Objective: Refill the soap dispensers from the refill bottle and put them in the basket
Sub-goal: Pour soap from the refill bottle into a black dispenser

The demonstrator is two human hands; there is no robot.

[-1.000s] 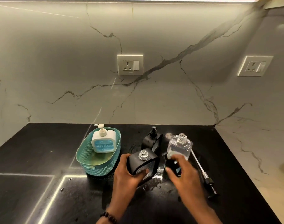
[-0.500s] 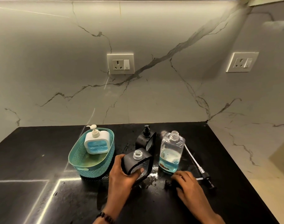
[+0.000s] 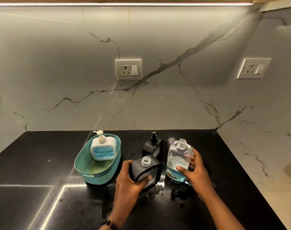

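So far, 1 white dispenser (image 3: 103,149) stands in the teal basket (image 3: 85,168). The left hand (image 3: 129,183) grips an uncapped black dispenser (image 3: 145,169), the right hand (image 3: 195,171) clasps the refill bottle (image 3: 177,161). Behind, another black dispenser (image 3: 152,146) waits; 2 remain unbasketed.

Right hand now on the refill bottle

Half a second ago resting low on the black counter (image 3: 42,163) near the small black cap (image 3: 178,190); now raised, right hand (image 3: 193,171) curled round the clear refill bottle (image 3: 177,161), thumb on the front face, fingers behind. Bottle now leaning slightly to the right, not upright as before. Camera view also shifted a little lower.
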